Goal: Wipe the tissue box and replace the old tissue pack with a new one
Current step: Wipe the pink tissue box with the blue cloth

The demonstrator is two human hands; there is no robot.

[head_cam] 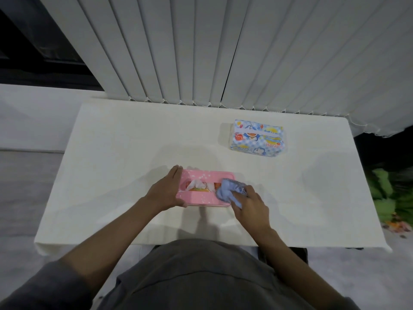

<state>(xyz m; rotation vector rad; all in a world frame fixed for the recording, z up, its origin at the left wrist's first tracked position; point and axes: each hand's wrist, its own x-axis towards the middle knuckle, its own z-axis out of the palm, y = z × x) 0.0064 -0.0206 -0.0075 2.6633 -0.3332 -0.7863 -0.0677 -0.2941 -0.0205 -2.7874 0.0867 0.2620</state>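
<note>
A pink tissue box (202, 199) with white speckles lies flat on the white table (116, 153), near its front edge. A white tissue (196, 184) sticks out of the box's top slot, with an orange pack showing under it. My left hand (166, 191) grips the box's left end. My right hand (250, 203) presses a crumpled light-blue cloth (228, 190) onto the right end of the box's top. A new tissue pack (258, 138), blue and white with cartoon prints, lies at the back right of the table, apart from both hands.
Grey vertical blinds (201, 52) hang right behind the table's far edge. Green leafy stuff (390, 198) lies on the floor to the right of the table. A dark window (33, 41) is at the far left.
</note>
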